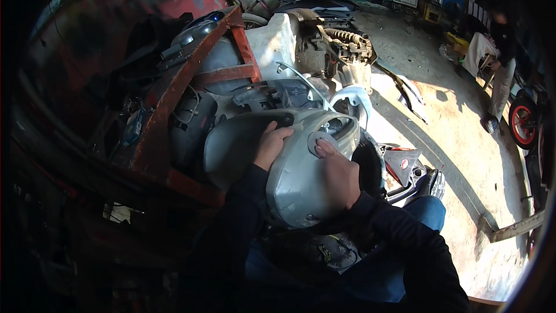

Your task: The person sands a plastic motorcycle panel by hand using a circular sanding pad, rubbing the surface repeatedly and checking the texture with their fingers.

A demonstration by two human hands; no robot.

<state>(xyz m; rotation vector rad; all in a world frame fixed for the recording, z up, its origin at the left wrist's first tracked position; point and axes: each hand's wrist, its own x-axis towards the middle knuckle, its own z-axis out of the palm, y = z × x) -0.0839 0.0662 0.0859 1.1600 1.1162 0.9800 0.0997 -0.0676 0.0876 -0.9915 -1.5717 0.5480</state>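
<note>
A grey, curved scooter body panel with a large opening at its top leans in front of me, above my knees. My left hand grips it near the upper left edge, the thumb and fingers pressed to the surface. My right hand, partly smeared by motion, is on the panel's right side below the opening. Its fingers press a round grey sanding disc flat against the panel. Part of the right palm's side is blurred.
A rusty red metal frame stands close on the left. Scooter parts and a coil spring lie beyond the panel. A red-and-grey part rests near my right knee. Farther right are a seated person and a red-rimmed wheel.
</note>
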